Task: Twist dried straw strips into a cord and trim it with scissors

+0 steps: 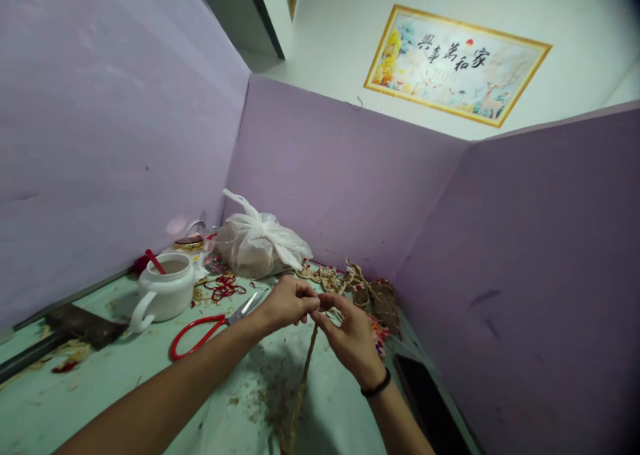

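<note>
My left hand [289, 303] and my right hand [351, 338] meet fingertip to fingertip above the table. Both are closed in a pinch around the upper end of a tan twisted cord [306, 375], whose tip the fingers hide. From there the cord hangs down past the lower edge of the view. A dark band [377, 383] circles my right wrist. Left of my left hand lie scissors with red handles [197, 333], partly covered by my forearm.
A white mug [167, 295] with a red stick stands at left, near a dark hatchet-like blade [87, 325]. Behind are a knotted white plastic bag [263, 245], red string [223, 287] and tan cords [327, 279]. A dark phone-like slab [427, 401] lies right. Purple panels [340, 168] enclose the table.
</note>
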Demonstrator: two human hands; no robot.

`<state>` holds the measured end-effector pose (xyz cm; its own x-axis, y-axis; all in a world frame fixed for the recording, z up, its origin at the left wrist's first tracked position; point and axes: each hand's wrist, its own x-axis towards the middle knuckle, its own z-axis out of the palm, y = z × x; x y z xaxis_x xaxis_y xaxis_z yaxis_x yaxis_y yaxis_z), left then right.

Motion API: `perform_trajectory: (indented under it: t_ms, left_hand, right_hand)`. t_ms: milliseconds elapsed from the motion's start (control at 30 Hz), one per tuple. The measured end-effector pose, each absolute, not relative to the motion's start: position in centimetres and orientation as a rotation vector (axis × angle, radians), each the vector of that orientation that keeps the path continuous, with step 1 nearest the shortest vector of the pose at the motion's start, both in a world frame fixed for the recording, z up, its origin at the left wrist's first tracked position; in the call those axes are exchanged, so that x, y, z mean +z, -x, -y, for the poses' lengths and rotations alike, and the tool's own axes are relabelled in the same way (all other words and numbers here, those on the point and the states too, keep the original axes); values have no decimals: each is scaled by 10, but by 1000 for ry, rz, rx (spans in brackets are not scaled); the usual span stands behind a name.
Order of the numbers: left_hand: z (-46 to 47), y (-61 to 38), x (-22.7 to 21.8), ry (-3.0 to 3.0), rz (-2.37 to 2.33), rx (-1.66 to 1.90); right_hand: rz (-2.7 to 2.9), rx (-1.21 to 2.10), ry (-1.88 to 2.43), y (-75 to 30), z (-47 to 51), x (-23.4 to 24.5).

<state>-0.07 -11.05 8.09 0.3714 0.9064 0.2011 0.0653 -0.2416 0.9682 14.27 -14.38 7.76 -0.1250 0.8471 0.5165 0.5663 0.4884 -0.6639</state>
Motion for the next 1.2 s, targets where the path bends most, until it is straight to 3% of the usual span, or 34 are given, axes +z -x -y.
perform_trajectory:
  t_ms: [267,433,833,1200]
  left_hand:
    - [92,12,73,-1396,-940,1133]
    - [94,17,77,-1826,-1138,1223]
    - [101,15,75,-2305,-1456,860]
    - [95,11,61,-2272,-1681,893]
  right_hand:
    - [1727,461,1143,-133,117,61]
    - [1682,421,1180,-136,114,58]
    - [1833,204,1184,-123,120,49]
    - [1951,-20,1088,-119,119,45]
